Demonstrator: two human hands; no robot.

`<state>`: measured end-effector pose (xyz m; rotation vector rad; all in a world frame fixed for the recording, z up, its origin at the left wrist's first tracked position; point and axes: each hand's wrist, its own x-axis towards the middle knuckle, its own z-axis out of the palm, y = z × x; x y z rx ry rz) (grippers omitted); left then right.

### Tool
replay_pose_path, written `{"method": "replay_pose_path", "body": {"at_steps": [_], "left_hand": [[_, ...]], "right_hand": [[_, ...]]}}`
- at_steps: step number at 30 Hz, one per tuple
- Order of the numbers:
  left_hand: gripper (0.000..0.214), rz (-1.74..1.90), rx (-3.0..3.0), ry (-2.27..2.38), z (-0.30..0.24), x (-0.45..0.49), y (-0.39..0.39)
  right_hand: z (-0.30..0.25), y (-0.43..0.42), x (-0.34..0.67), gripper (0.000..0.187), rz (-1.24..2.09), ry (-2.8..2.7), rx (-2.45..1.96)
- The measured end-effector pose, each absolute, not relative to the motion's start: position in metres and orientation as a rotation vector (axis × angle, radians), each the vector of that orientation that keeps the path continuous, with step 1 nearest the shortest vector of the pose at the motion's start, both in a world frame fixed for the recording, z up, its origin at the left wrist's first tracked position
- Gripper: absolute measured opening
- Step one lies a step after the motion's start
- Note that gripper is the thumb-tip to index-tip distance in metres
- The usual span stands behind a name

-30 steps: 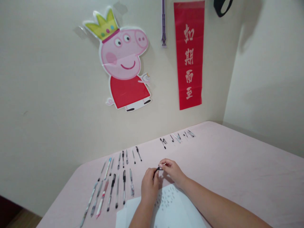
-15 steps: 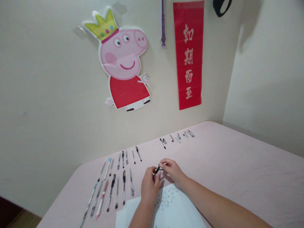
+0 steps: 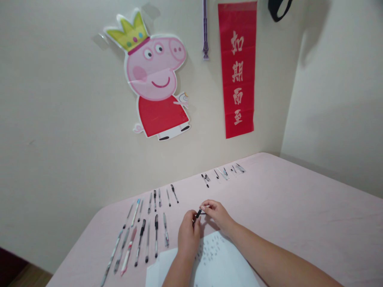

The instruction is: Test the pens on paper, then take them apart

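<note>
Between my two hands is a black pen (image 3: 198, 214), tilted, with much of it hidden by my fingers. My left hand (image 3: 189, 230) is closed around its lower part. At its upper end the fingertips of my right hand (image 3: 216, 213) pinch it, and a thin dark piece shows beside them. Below my hands lie white paper sheets (image 3: 221, 263) with rows of dark handwritten marks, partly covered by my left forearm.
Several pens (image 3: 156, 235) lie in two rows on the pink-covered table (image 3: 287, 223), left of my hands. Farther back by the wall are smaller pen parts (image 3: 205, 180) and clear packets (image 3: 240, 168). A pig cutout (image 3: 161, 113) and red banner (image 3: 238, 79) hang on the wall.
My left thumb has shifted slightly against the pen. Both hands otherwise keep the same place, and the things on the table have not moved.
</note>
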<state>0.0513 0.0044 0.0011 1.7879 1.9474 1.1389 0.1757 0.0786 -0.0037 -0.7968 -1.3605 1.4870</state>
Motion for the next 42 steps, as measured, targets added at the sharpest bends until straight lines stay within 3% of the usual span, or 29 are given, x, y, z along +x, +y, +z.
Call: {"method": "replay_pose_path", "body": {"at_steps": [20, 42], "left_hand": [[0.026, 1.161, 1.822, 1.903, -0.0008, 0.0508, 0.005], [0.015, 1.086, 1.902, 1.974, -0.0012, 0.0482, 0.0057]], "right_hand": [[-0.0093, 0.0813, 0.1749, 0.033, 1.537, -1.318, -0.822], [-0.0057, 0.0844, 0.1763, 0.024, 1.436, -1.198, -0.793]]}}
